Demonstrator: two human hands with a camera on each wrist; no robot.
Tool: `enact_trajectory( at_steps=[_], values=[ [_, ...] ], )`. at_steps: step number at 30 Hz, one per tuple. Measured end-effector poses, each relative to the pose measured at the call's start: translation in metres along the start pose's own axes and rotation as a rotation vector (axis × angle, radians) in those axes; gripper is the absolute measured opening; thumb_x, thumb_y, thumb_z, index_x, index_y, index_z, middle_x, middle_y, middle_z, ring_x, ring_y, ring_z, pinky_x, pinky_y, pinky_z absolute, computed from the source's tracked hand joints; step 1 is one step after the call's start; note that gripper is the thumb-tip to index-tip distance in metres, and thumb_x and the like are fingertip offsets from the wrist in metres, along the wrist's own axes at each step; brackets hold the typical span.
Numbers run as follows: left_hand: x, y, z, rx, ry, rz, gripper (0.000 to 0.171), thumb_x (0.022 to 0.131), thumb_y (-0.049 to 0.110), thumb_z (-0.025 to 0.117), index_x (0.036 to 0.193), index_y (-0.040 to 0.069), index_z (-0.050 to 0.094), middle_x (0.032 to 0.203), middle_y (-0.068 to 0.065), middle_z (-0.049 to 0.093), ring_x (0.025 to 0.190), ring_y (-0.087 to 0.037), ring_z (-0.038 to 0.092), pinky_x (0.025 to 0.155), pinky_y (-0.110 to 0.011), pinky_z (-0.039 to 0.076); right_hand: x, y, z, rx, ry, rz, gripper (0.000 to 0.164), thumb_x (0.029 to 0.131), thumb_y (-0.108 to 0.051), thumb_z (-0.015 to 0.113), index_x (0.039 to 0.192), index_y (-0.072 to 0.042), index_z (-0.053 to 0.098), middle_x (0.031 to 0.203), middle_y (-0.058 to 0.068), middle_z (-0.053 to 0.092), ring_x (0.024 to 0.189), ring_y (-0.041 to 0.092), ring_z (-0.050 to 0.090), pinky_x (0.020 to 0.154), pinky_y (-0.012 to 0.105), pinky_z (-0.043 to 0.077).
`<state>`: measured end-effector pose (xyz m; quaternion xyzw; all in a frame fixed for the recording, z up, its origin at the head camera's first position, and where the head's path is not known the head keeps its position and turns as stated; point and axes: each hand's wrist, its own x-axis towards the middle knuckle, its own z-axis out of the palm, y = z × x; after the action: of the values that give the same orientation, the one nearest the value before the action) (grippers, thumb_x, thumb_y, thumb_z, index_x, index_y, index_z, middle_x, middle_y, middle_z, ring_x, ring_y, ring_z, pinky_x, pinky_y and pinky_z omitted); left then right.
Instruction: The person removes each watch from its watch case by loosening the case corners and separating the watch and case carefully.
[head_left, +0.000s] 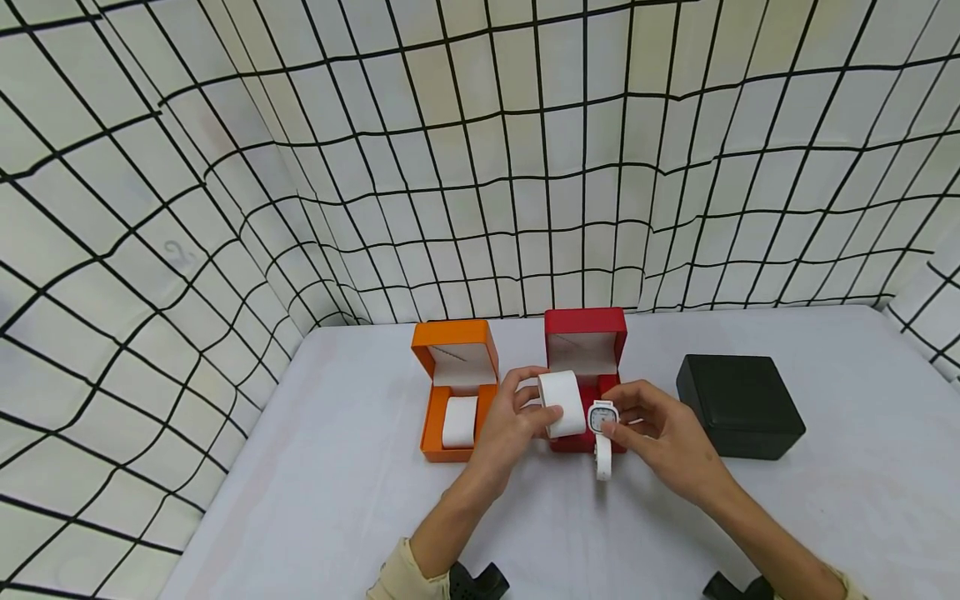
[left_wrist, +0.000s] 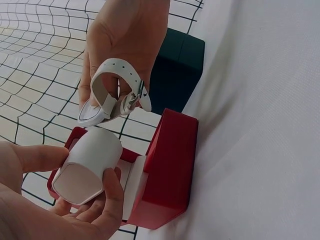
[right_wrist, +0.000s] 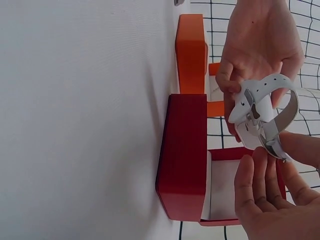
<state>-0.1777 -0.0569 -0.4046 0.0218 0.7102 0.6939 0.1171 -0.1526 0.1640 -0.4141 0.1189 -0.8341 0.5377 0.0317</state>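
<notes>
My left hand (head_left: 513,429) grips a white watch cushion (head_left: 562,402) between thumb and fingers, above the open red watch box (head_left: 585,319). Just to its right, my right hand (head_left: 667,433) pinches a white wristwatch (head_left: 603,417) by its case, with the square dial facing up toward the head camera. Its strap (left_wrist: 119,66) is buckled into a loop, seen in the left wrist view. Cushion (right_wrist: 265,106) and watch are close together and overlap in the right wrist view. The two hands hide part of the red box's inside.
To the left an orange watch box (head_left: 450,333) stands open with a white cushion (head_left: 459,422) inside. A dark closed box (head_left: 738,406) sits on the right. Behind the white-covered table (head_left: 337,467) rises a pale wall with black netting (head_left: 517,175).
</notes>
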Motion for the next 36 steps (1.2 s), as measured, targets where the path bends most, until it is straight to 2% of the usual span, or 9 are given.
enact_trajectory(
  at_steps=[7,18,25,31,36],
  values=[
    [0.000,0.000,-0.001,0.000,0.003,0.003,0.053,0.096,0.013,0.067,0.145,0.011,0.047,0.135,-0.017,0.065,0.107,-0.019,0.066,0.083,-0.024,0.057,-0.001,0.001,0.001,0.046,-0.033,0.013,0.034,0.092,-0.015,0.080,0.122,-0.009,0.065,0.113,0.010,0.069,0.093,0.015,0.069,0.083,0.018,0.060],
    [-0.001,0.000,-0.001,0.017,0.004,-0.009,0.052,0.097,0.015,0.067,0.145,0.013,0.048,0.137,-0.016,0.066,0.106,-0.020,0.068,0.087,-0.027,0.058,-0.007,0.008,0.007,0.078,-0.045,0.014,0.033,0.090,-0.015,0.082,0.119,-0.012,0.067,0.111,0.008,0.070,0.091,0.015,0.069,0.083,0.019,0.061],
    [0.000,0.000,0.000,0.032,0.030,-0.004,0.052,0.097,0.015,0.068,0.145,0.013,0.048,0.136,-0.016,0.066,0.107,-0.021,0.069,0.089,-0.030,0.060,-0.008,0.008,0.008,0.075,-0.048,0.020,0.033,0.089,-0.015,0.083,0.118,-0.012,0.068,0.109,0.007,0.071,0.090,0.014,0.070,0.083,0.019,0.061],
    [0.000,0.000,-0.001,0.035,0.041,0.010,0.052,0.097,0.015,0.068,0.146,0.014,0.050,0.135,-0.016,0.066,0.108,-0.022,0.068,0.090,-0.033,0.061,-0.010,0.008,0.010,0.039,-0.048,0.062,0.035,0.088,-0.018,0.084,0.119,-0.014,0.068,0.110,0.006,0.071,0.089,0.014,0.069,0.082,0.018,0.061],
    [0.000,-0.001,-0.001,0.049,0.057,0.014,0.051,0.097,0.016,0.068,0.145,0.018,0.052,0.137,-0.016,0.064,0.108,-0.023,0.068,0.091,-0.035,0.061,-0.011,0.008,0.010,0.026,-0.047,0.080,0.035,0.087,-0.017,0.084,0.119,-0.015,0.069,0.110,0.005,0.072,0.088,0.014,0.069,0.081,0.018,0.061]
  ],
)
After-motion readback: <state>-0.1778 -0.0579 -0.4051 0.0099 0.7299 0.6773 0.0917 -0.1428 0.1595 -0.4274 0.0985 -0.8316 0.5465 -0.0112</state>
